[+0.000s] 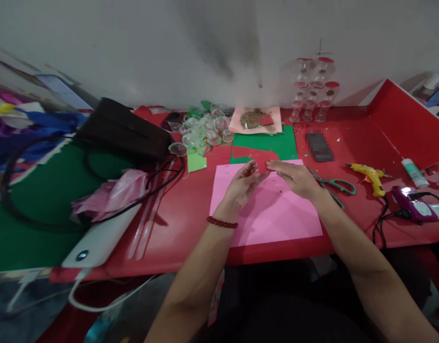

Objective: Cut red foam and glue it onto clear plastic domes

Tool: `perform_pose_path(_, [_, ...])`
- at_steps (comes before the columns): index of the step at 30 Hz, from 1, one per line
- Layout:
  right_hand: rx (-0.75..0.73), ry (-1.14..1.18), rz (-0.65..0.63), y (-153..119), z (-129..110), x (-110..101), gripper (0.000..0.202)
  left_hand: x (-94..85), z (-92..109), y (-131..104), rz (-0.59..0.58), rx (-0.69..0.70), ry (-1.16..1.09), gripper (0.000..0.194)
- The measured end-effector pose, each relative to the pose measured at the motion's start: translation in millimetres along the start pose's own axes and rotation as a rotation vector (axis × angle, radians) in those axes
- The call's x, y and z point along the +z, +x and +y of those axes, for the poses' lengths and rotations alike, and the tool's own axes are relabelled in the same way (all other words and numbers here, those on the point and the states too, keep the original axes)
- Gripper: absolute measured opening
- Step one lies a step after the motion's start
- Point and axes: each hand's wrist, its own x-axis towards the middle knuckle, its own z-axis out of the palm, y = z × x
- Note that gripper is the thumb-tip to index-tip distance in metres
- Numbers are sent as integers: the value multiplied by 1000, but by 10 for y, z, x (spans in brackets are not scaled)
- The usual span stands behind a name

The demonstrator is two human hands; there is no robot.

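Note:
Over a pink sheet of paper [276, 214], both hands are close together, fingertips facing each other. My left hand [243, 183], with a beaded bracelet at the wrist, has its fingers bent and drawn together; whatever is in them is too small to make out. The fingers of my right hand [294, 178] are stretched out, slightly apart from one another. A bit of red paper [263, 166] shows between the fingertips; I cannot tell which hand grips it. Behind them, a red paper strip [251, 153] lies on a green sheet [287, 143].
Scissors [343, 186] lie beside my right forearm, with a yellow glue gun [371, 176] and a glue bottle [414, 172] farther right. Clear plastic cups [205, 131] are piled at the back. Joined cups [312, 93] stand by the wall. A black bag [130, 126] is at left.

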Motion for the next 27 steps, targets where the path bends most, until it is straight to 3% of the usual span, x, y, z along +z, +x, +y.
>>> perform_pose_path(3, [43, -9, 65, 6, 22, 9, 41, 34, 3, -32, -82, -57, 39, 25])
perform_pose_path(5, [-2, 10, 53, 6, -7, 9, 42, 48, -25, -37, -116, -80, 67, 21])
perform_pose_path(10, [-99, 17, -74, -13, -79, -75, 38, -31, -47, 32, -1, -25, 38, 23])
perform_pose_path(13, [-29, -21, -16, -13, -46, -82, 37, -50, -14, 33, 7, -5, -2, 24])
perform_pose_path(16, [1, -17, 64, 0, -39, -19, 39, -4, -14, -9, -56, -58, 22, 20])
perform_pose_path(18, [-40, 8, 42, 5, -71, 16, 40, 21, -28, -24, -67, -82, 49, 21])
perform_pose_path(24, [-148, 9, -42, -3, -94, -32, 38, -44, 15, 18, 89, -16, 15, 22])
perform_pose_path(27, [-94, -23, 15, 6, -35, -25, 40, -22, 38, -7, 18, -21, 6, 22])
